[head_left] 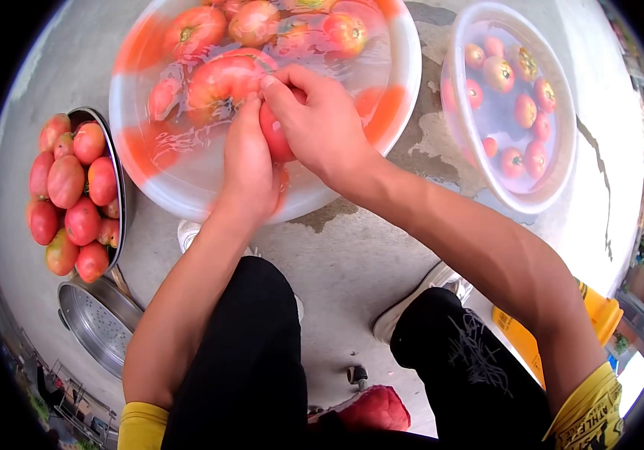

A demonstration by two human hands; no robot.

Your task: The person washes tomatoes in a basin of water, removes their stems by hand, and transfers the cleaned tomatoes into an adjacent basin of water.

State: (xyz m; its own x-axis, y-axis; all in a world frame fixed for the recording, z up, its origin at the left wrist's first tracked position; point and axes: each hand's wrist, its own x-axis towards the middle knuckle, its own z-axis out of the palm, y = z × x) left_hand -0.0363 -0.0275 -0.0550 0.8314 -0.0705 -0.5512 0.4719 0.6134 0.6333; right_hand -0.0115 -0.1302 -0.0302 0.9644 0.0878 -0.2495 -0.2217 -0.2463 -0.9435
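Both of my hands are closed around one red tomato [274,136], over the near side of a large white and orange basin [128,150] of water. My left hand [250,166] cups it from the left. From above and the right, my right hand [322,126] grips it, its thumb and fingertips meeting those of the left at the top. Part of the tomato is hidden by the fingers. Just beyond them a large ribbed tomato [224,81] lies in the water, with several others around it, among them a tomato [194,31] farther back.
To the left stands a dark-rimmed bowl [121,191] heaped with tomatoes, beside a metal strainer [95,316]. A pale tub [515,196] with several tomatoes in water is at the right. A yellow container [601,311] sits behind my right arm. My legs flank the concrete floor [337,300].
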